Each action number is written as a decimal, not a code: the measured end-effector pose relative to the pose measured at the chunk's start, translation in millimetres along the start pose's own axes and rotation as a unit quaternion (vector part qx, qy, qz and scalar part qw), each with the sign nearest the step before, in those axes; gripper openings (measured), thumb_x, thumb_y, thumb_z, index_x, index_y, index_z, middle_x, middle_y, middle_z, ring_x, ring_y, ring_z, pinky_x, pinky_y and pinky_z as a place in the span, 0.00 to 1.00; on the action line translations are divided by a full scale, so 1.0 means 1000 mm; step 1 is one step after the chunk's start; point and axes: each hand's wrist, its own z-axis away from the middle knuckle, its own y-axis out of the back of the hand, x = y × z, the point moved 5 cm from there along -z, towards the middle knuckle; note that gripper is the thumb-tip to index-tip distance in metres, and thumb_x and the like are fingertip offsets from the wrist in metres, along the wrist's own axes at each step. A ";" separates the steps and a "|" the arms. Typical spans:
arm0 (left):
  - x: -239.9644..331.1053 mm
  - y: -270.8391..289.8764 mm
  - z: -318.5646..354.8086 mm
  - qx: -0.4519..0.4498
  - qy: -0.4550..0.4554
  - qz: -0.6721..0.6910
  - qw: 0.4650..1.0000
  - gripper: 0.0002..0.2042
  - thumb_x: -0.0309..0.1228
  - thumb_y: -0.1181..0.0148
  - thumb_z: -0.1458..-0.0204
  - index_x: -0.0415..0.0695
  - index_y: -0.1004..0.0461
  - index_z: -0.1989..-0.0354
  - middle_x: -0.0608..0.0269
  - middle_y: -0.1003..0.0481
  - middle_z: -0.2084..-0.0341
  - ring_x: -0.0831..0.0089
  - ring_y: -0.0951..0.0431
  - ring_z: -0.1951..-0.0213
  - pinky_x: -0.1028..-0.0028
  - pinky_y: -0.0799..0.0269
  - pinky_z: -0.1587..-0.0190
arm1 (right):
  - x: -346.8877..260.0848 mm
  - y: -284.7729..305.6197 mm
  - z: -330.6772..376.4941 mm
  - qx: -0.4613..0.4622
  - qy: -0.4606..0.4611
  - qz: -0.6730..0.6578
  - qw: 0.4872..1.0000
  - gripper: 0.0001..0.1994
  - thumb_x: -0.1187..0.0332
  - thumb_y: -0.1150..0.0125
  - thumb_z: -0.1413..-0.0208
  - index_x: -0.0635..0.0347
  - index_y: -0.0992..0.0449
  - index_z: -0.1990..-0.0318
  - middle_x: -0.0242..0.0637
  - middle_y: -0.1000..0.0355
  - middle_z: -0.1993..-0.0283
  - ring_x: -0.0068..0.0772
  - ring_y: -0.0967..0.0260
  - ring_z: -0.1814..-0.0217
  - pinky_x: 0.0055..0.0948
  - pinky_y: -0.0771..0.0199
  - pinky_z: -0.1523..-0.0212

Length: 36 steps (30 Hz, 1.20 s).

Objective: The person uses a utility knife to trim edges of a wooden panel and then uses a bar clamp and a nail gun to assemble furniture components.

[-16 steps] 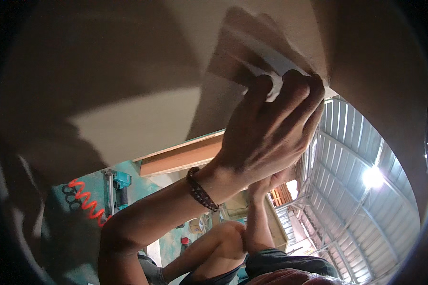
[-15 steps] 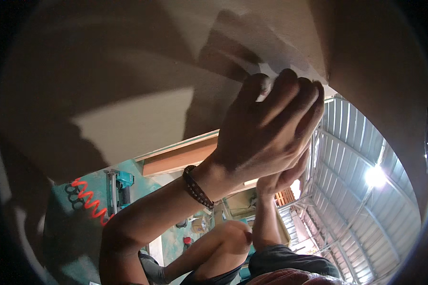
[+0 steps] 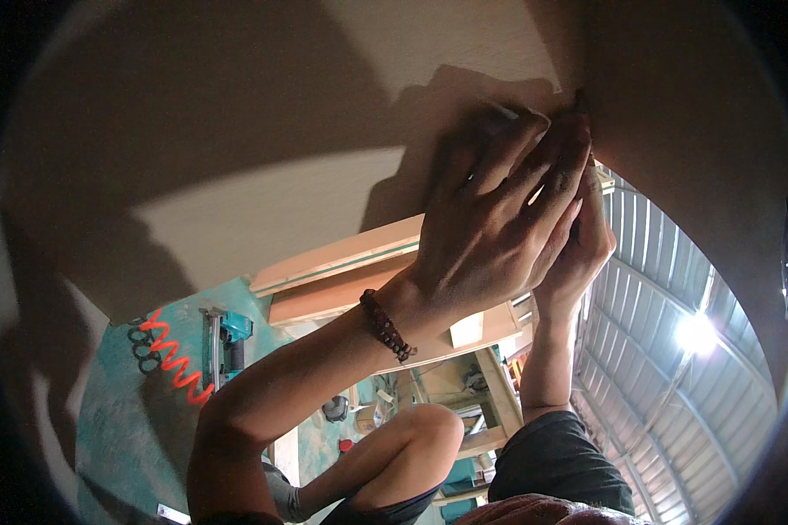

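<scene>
My left hand (image 3: 496, 223), with a dark beaded bracelet (image 3: 385, 325) at the wrist, reaches up to a broad pale board (image 3: 324, 197) overhead. Its fingers are stretched and slightly apart, their tips against the board near the inner corner with a brown side panel (image 3: 674, 114). My right hand (image 3: 580, 262) is close behind it, at the panel's edge. The right fingers are bent together, and the left hand covers part of them. Whatever the right fingers pinch, if anything, is hidden. Deep shadow lies over the fingertips.
Below left, a teal power tool (image 3: 235, 328) and a coiled orange hose (image 3: 173, 359) lie on the green floor (image 3: 123, 420). Behind my arms are wooden planks (image 3: 341, 293) and a wooden frame (image 3: 490, 394). My bent knee (image 3: 433, 429) is beneath. A bright lamp (image 3: 697, 333) hangs under the metal roof.
My left hand has shifted slightly right, its fingers straighter and more spread. My right hand has come up and right, showing more beside the left. The view has moved a little.
</scene>
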 end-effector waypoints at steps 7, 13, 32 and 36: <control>0.009 -0.004 -0.001 -0.015 0.004 0.006 1.000 0.32 0.50 0.45 0.41 0.39 0.34 0.35 0.50 0.31 0.38 0.58 0.35 0.38 0.53 0.40 0.43 | -0.003 0.007 0.004 -0.016 -0.051 -0.073 0.996 0.22 0.67 0.46 0.38 0.62 0.29 0.37 0.50 0.22 0.60 0.27 0.23 0.62 0.28 0.25 0.62; 0.016 -0.005 -0.003 -0.011 -0.004 -0.074 0.997 0.34 0.55 0.45 0.42 0.40 0.35 0.35 0.48 0.33 0.37 0.57 0.36 0.39 0.54 0.38 0.49 | -0.006 0.003 0.006 0.005 -0.060 -0.100 0.993 0.16 0.67 0.48 0.40 0.66 0.25 0.48 0.52 0.25 0.69 0.35 0.24 0.70 0.31 0.28 0.67; 0.019 -0.013 0.014 -0.024 -0.056 -0.072 0.996 0.33 0.53 0.47 0.41 0.41 0.36 0.35 0.50 0.29 0.41 0.57 0.32 0.44 0.54 0.42 0.48 | 0.009 0.001 0.037 0.023 -0.114 -0.063 0.991 0.11 0.66 0.45 0.43 0.66 0.23 0.63 0.50 0.27 0.76 0.51 0.26 0.74 0.39 0.29 0.71; 0.021 -0.012 0.015 -0.034 -0.037 -0.048 0.998 0.34 0.55 0.48 0.40 0.42 0.37 0.34 0.50 0.31 0.38 0.57 0.34 0.41 0.52 0.40 0.46 | 0.003 -0.001 0.039 0.034 -0.110 -0.111 0.987 0.18 0.67 0.44 0.40 0.64 0.26 0.45 0.47 0.20 0.60 0.34 0.20 0.59 0.31 0.25 0.59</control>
